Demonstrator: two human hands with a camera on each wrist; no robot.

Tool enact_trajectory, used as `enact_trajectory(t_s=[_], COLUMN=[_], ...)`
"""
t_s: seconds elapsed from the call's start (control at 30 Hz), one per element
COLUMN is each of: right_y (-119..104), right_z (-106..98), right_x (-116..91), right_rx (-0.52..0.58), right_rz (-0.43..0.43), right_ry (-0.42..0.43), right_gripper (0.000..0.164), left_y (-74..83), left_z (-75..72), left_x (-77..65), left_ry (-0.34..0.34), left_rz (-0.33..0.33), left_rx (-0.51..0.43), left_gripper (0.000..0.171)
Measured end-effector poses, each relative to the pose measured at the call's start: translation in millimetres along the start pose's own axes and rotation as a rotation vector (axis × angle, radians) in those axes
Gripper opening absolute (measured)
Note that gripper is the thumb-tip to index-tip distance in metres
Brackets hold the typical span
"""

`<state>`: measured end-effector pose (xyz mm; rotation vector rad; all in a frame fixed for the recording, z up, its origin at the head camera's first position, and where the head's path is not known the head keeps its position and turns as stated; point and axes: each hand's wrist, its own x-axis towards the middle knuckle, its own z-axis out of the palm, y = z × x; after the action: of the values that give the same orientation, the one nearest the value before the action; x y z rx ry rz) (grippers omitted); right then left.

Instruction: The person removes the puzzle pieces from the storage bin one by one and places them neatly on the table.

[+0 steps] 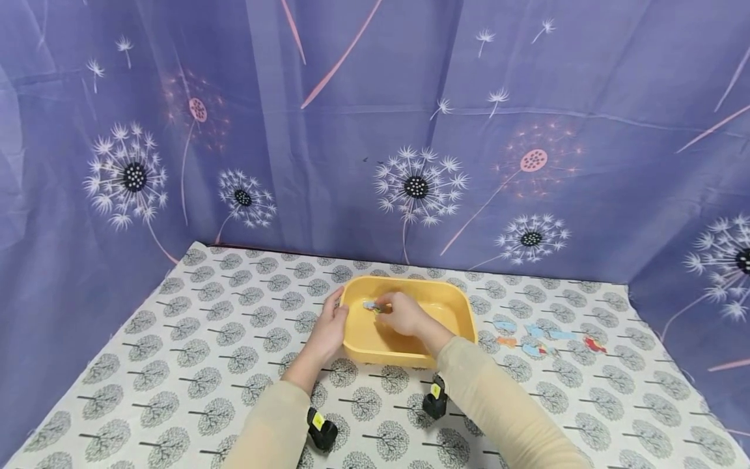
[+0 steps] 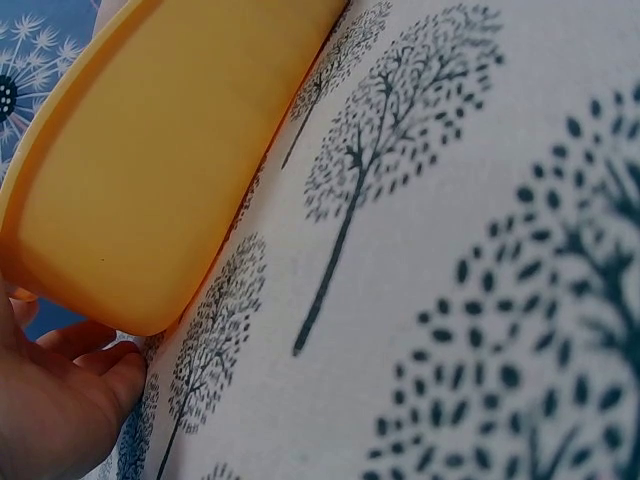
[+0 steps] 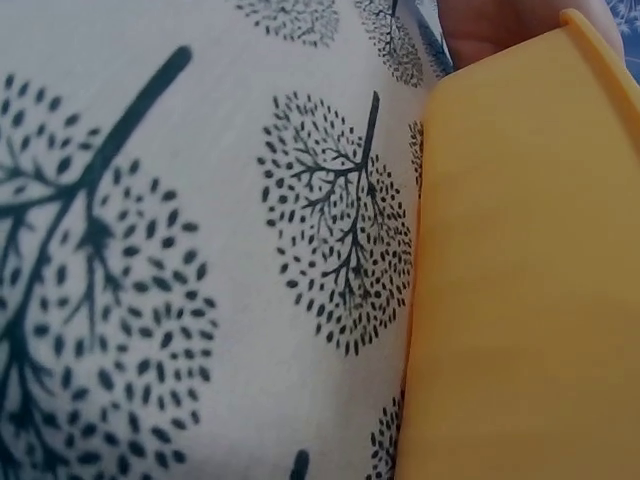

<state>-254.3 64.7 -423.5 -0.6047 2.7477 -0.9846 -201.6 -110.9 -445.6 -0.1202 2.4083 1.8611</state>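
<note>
A yellow plastic tray (image 1: 410, 357) with raised walls rests on the patterned cloth. At its left end my left hand (image 1: 328, 327) grips the side; in the left wrist view that hand (image 2: 70, 400) has its fingers curled against the tray's corner. My right hand (image 1: 404, 314) reaches inside the tray and pinches a small, flat coloured piece (image 1: 369, 305), light blue at one end. The fingers partly hide the piece, and its exact kind is too small to tell. Only the outer wall of the tray (image 3: 530, 260) fills the right side of the right wrist view.
Several small flat pieces lie right of the tray, among them an orange one (image 1: 506, 341), a light blue one (image 1: 534, 331) and a red one (image 1: 594, 344). Behind the table hangs a purple dandelion curtain (image 1: 340, 163). Black wrist cameras (image 1: 322, 433) hang below both forearms.
</note>
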Motion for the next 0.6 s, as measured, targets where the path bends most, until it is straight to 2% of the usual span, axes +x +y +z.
enact_trajectory(t_s=[0.13, 0.27, 0.47, 0.6], right_y=[0.5, 1.4, 3.8, 3.9], right_z=[0.7, 1.1, 1.4, 1.9], right_x=[-0.8, -1.5, -2.4, -3.4], right_rx=[0.017, 0.015, -0.158, -0.196], right_rz=[0.002, 0.001, -0.057, -0.051], right_ry=[0.01, 0.018, 0.008, 0.012], right_gripper=[0.024, 0.027, 0.028, 0.02], left_y=[0.0, 0.5, 0.8, 0.3], left_z=[-0.3, -0.4, -0.1, 0.3], left_x=[0.5, 0.3, 0.5, 1.0], left_ry=[0.004, 0.008, 0.011, 0.012], left_rz=[-0.001, 0.0, -0.007, -0.007], left_rx=[0.018, 0.03, 0.027, 0.026], left_gripper=[0.052, 0.051, 0.051, 0.051])
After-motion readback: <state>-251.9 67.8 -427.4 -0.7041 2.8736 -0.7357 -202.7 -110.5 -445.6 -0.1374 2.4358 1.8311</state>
